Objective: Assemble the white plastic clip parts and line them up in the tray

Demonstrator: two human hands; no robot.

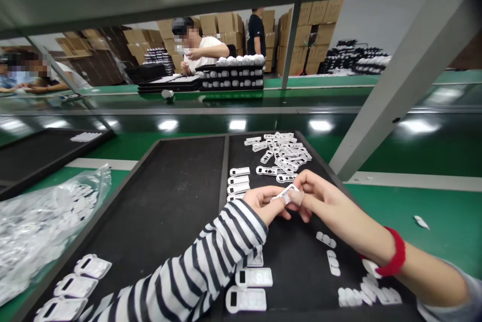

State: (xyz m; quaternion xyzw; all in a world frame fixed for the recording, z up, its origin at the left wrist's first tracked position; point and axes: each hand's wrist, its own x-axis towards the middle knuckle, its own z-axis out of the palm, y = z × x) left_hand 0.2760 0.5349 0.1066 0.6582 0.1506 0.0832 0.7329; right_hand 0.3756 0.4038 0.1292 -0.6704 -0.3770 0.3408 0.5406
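A small white plastic part is held between my two hands over the right half of a black tray. My left hand pinches its left side, thumb on top. The fingers of my right hand are closed on its right side, where a small translucent piece shows under the thumb. Behind my hands lies a pile of white frames. White housings stand in a column along the tray's divider, partly hidden by my striped sleeve. Small clear strips lie below my right hand.
A plastic bag of white parts lies left of the tray. Another black tray is farther left. A slanted metal post rises at the right. Across the green line, a person works beside stacked trays.
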